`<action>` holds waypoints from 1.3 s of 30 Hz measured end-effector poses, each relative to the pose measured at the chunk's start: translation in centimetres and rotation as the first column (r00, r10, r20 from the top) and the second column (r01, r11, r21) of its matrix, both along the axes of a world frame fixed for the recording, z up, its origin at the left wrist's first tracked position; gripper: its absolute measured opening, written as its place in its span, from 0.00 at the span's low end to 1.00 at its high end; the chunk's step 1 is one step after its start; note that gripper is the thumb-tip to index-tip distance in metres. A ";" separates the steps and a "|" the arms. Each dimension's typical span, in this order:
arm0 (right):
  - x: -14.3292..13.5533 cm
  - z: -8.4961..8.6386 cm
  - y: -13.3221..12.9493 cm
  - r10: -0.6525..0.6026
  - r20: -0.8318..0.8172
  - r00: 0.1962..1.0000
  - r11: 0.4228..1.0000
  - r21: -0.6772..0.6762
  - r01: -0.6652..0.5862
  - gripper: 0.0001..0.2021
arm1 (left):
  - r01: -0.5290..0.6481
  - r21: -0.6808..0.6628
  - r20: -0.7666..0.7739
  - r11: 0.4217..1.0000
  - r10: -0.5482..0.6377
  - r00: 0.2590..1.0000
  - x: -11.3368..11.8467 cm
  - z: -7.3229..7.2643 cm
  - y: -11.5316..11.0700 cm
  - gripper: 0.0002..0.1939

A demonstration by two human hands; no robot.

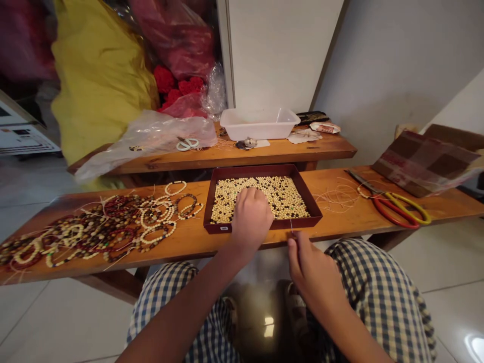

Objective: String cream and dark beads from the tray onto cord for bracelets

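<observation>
A dark red tray [319, 216] full of small cream and dark beads [264, 186] sits on the front wooden bench. My left hand [251, 217] is over the tray's front part, its fingers curled down at the beads; the fingertips and anything between them are hidden. Just off the tray's front right edge, my right hand [312, 264] pinches a thin needle [291, 226] between thumb and forefinger, with the needle pointing up. Many beaded bracelets [109, 227] lie heaped to the left of the tray.
Red and yellow-handled scissors [401, 209], loose thread [336, 197] and a cardboard box [427, 161] are on the bench's right side. Behind, a second bench [162, 162] holds a white plastic container [259, 126], small scissors [187, 144] and clear plastic. My knees are below the front bench.
</observation>
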State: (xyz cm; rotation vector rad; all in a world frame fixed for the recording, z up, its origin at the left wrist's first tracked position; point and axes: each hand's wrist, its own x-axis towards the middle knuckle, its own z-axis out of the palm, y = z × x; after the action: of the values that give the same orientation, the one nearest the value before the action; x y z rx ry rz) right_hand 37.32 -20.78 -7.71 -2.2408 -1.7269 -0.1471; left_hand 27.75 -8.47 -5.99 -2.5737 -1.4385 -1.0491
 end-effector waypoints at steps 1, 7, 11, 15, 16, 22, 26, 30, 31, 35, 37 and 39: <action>0.4 0.3 -0.3 0.012 -0.019 1.000 1.000 0.004 -0.012 0.13 | 0.030 -0.024 0.044 0.999 -0.029 0.999 -0.1 0.1 0.1 0.09; 3.1 4.5 0.8 0.111 -0.142 0.984 0.957 0.282 -0.067 0.14 | 0.338 -0.339 0.620 0.878 -0.062 0.782 -1.7 1.7 1.7 0.05; 3.1 7.9 6.4 0.356 -0.416 0.836 0.928 0.260 -0.266 0.12 | 0.636 -0.396 0.879 0.663 0.072 0.472 -2.9 3.0 2.6 0.06; 2.2 9.3 11.7 0.428 -0.800 0.421 0.856 0.209 -0.472 0.14 | 0.816 -0.287 0.958 0.501 0.162 0.238 -3.8 3.8 2.9 0.04; 2.0 9.3 12.4 0.430 -0.844 0.321 0.835 0.237 -0.496 0.14 | 0.837 -0.272 0.961 0.476 0.175 0.212 -3.9 3.9 3.0 0.04; 1.5 7.8 12.7 0.537 -0.824 0.181 0.781 0.404 -0.476 0.05 | 0.858 -0.315 0.948 0.406 0.175 0.265 -4.4 3.8 3.3 0.03; 1.9 7.2 12.7 0.553 -0.794 0.251 0.780 0.388 -0.491 0.05 | 0.840 -0.371 0.928 0.396 0.182 0.324 -4.3 3.6 3.1 0.02; 2.8 6.9 12.8 0.594 -0.721 0.356 0.784 0.420 -0.457 0.05 | 0.776 -0.414 0.909 0.477 0.173 0.378 -4.0 3.6 3.0 0.04; 3.0 7.0 12.8 0.625 -0.679 0.384 0.767 0.443 -0.465 0.05 | 0.735 -0.431 0.896 0.523 0.154 0.416 -3.9 3.7 3.0 0.03; 3.8 7.3 12.5 0.767 -0.434 0.472 0.642 0.504 -0.578 0.03 | 0.586 -0.480 0.803 0.653 0.058 0.593 -3.8 3.8 2.9 0.04; 4.0 7.6 12.3 0.801 -0.342 0.492 0.599 0.472 -0.647 0.04 | 0.558 -0.496 0.769 0.665 0.038 0.639 -3.8 3.9 2.8 0.04; 4.0 7.8 12.1 0.820 -0.292 0.492 0.572 0.423 -0.702 0.05 | 0.530 -0.507 0.731 0.680 0.013 0.682 -3.7 3.9 2.7 0.04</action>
State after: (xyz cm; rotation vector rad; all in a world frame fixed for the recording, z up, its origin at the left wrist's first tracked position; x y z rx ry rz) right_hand 41.32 -8.71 0.06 -0.9962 -2.0810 0.3394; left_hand 24.05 -5.76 -2.12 -3.1715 -1.9080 -2.0549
